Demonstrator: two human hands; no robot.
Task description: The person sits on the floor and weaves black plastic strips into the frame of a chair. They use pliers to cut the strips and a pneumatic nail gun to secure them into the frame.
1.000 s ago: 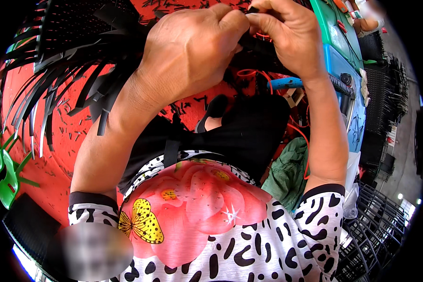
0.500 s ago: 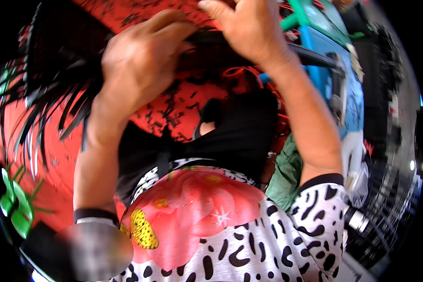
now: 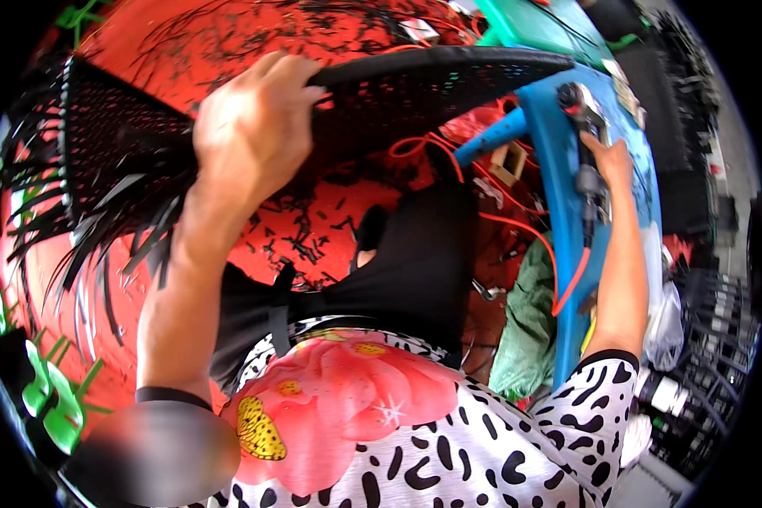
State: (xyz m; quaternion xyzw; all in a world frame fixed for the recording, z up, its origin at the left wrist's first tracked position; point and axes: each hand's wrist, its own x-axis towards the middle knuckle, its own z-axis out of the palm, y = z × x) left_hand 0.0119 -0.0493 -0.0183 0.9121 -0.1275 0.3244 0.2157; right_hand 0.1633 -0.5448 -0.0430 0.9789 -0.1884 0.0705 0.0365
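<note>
Left hand (image 3: 250, 140) fingers grip the black woven panel (image 3: 398, 93), lifting it; right hand (image 3: 605, 169) fingers close around a tool (image 3: 586, 144) at the blue stand's (image 3: 567, 279) edge.

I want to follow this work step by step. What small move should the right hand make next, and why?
Probably close the right hand around the metal tool on the blue bench and lift it toward the black woven panel: the left hand already holds that panel up, its strip ends loose.

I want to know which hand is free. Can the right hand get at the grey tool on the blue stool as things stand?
Probably yes: the right hand already rests against the grey tool on the blue stool, with nothing between them.
</note>
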